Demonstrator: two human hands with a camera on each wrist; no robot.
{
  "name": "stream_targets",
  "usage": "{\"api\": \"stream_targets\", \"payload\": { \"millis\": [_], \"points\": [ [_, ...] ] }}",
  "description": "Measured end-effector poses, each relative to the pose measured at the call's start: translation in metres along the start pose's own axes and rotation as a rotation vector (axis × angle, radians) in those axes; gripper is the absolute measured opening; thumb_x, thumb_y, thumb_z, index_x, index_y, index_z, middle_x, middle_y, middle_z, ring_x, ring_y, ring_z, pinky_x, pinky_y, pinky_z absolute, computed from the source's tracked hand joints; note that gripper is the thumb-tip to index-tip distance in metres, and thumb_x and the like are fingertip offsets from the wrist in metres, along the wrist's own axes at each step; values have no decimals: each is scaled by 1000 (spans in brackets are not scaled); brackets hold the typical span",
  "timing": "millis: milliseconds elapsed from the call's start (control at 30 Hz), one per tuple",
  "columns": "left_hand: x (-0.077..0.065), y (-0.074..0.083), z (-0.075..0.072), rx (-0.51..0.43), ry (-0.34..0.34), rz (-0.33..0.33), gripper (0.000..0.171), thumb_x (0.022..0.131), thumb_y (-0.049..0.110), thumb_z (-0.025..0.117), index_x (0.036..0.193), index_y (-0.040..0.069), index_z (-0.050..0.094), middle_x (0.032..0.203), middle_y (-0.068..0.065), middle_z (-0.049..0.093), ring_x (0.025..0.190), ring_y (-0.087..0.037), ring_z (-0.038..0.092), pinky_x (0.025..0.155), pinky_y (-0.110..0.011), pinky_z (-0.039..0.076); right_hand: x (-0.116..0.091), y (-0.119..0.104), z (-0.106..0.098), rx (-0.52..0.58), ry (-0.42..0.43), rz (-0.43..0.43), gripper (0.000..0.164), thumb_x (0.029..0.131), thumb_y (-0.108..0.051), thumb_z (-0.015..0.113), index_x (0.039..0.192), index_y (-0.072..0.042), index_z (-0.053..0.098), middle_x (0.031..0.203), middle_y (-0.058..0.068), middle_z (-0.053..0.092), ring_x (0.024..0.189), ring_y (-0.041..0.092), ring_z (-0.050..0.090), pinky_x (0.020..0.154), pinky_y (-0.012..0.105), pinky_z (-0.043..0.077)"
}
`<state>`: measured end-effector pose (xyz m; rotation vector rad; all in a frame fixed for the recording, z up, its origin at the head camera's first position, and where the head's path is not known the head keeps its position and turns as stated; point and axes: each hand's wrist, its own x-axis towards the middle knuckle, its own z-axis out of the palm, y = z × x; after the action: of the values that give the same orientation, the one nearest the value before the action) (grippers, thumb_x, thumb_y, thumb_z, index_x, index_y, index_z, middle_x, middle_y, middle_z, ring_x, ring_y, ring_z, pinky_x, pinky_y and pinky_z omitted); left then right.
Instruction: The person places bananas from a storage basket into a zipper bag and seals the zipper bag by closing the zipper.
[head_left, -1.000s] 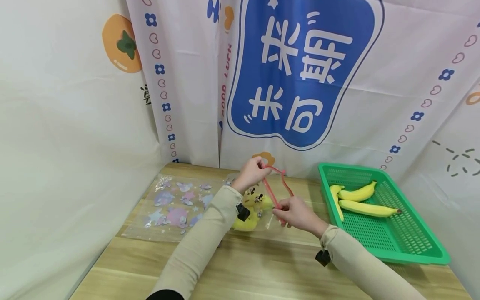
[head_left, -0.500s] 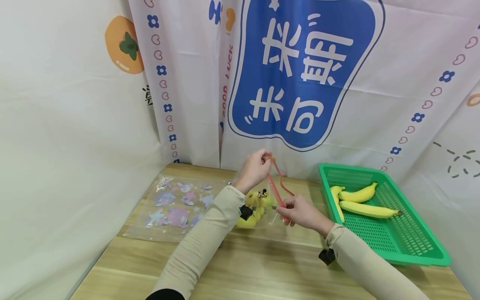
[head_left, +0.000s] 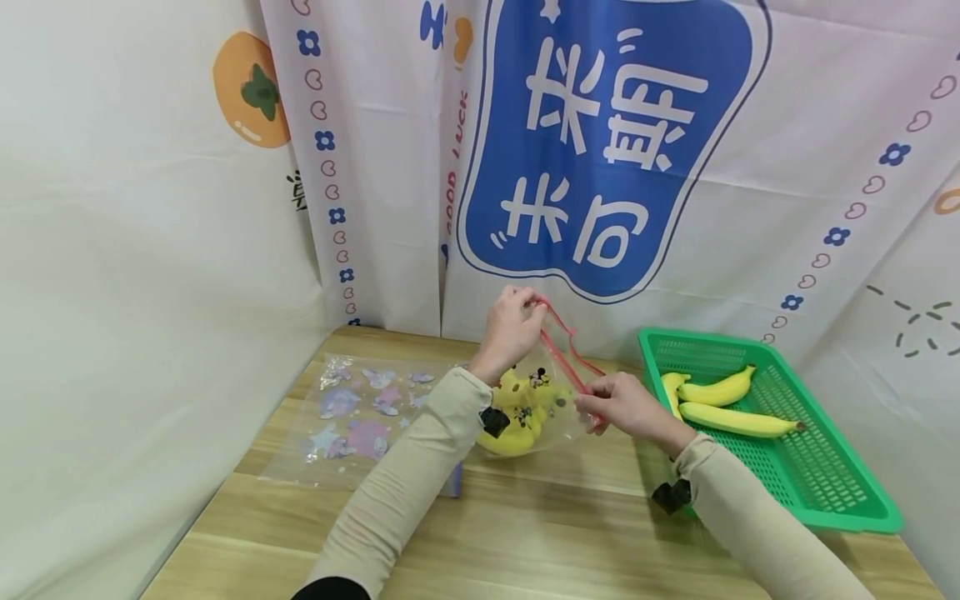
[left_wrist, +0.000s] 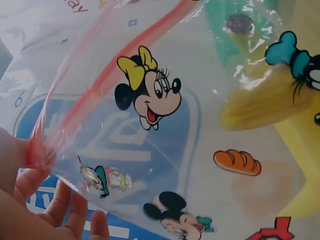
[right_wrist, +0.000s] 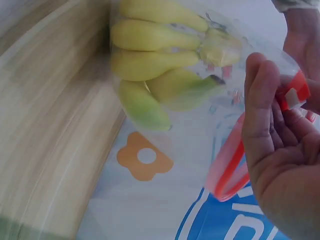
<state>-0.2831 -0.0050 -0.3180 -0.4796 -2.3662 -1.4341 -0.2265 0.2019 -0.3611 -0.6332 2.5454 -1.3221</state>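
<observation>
A see-through zip bag with cartoon prints and a red zip strip hangs between both hands, mouth toward the back wall and parted into a loop. Several yellow bananas lie inside it, some with greenish tips. My left hand pinches the upper corner of the mouth; in the left wrist view its other fingers spread behind the film. At the lower right end of the strip, my right hand pinches the red edge between thumb and fingers.
Another clear bag with purple and pink prints lies flat on the wooden table, partly under the left forearm. A green basket holding 3 bananas stands to the right. A printed curtain hangs behind.
My left hand has risen a little and shifted right. My right hand has moved right and up, pulling the bag along. The flat bag has slid slightly right, showing a purple strip.
</observation>
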Motion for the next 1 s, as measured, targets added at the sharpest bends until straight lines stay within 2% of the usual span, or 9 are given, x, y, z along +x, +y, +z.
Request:
{"api": "stream_targets", "payload": {
  "millis": [100, 167, 267, 367, 533, 700, 800, 900, 1000],
  "points": [
    [0, 4, 0, -38, 10, 3, 13, 96, 20, 52, 94, 16, 64, 105, -3, 55, 95, -18, 53, 80, -33, 46, 1, 2, -9, 85, -13, 6, 27, 96, -18, 57, 83, 4, 65, 69, 11, 63, 62, 23, 63, 58, 39, 55],
    [-1, 6, -1, -73, 9, 9, 13, 97, 20, 49, 94, 17, 61, 99, -1, 57, 89, -18, 55, 75, -33, 47, 1, 2, -17, 136, -10, 0, 29, 97, -17, 54, 83, 6, 62, 69, 12, 61, 61, 20, 61, 56, 36, 54],
    [-3, 10, -2, -121, -3, 7, 13, 98, 20, 45, 94, 18, 56, 87, -1, 58, 72, -17, 54, 60, -30, 46, 1, 3, -29, 195, -1, -11, 31, 99, -18, 51, 81, 7, 57, 70, 13, 58, 59, 18, 56, 54, 33, 51],
    [-4, 12, -3, -152, -17, 4, 12, 99, 20, 43, 94, 17, 53, 78, -3, 54, 58, -19, 47, 49, -28, 40, 1, 3, -41, 197, 6, -21, 35, 100, -22, 49, 80, 7, 53, 71, 14, 56, 59, 17, 52, 53, 31, 47],
    [-4, 14, -4, -179, -40, -17, 9, 97, 15, 44, 92, 14, 51, 73, -4, 48, 57, -17, 44, 49, -25, 36, 4, 5, -56, 130, 58, -12, 38, 100, -27, 48, 80, 6, 51, 74, 13, 53, 63, 20, 48, 58, 32, 44],
    [-5, 11, -3, -216, -111, -128, 10, 95, 14, 48, 92, 12, 57, 71, -4, 47, 52, -13, 37, 43, -24, 31, 10, 11, -62, 79, 128, 3, 40, 100, -30, 47, 81, 5, 50, 79, 13, 52, 73, 27, 47, 67, 35, 41],
    [-4, 5, -2, -265, -152, -212, 16, 94, 16, 50, 92, 11, 65, 67, -1, 49, 48, -10, 35, 41, -23, 29, 15, 17, -62, 85, 154, 2, 39, 101, -30, 46, 81, 4, 48, 79, 14, 50, 73, 30, 46, 66, 34, 40],
    [-2, -1, -2, -311, -197, -254, 22, 94, 22, 51, 92, 9, 68, 62, 0, 45, 47, -10, 32, 41, -22, 26, 18, 22, -61, 107, 179, -13, 39, 101, -29, 47, 80, 3, 46, 76, 12, 46, 68, 28, 43, 62, 32, 38],
    [1, -11, -2, -372, -263, -269, 32, 98, 30, 45, 98, 7, 67, 70, -2, 49, 54, -12, 35, 49, -24, 30, 20, 25, -60, 114, 185, -41, 37, 100, -29, 48, 80, 2, 46, 76, 9, 48, 68, 25, 44, 61, 32, 39]
  ]
}}
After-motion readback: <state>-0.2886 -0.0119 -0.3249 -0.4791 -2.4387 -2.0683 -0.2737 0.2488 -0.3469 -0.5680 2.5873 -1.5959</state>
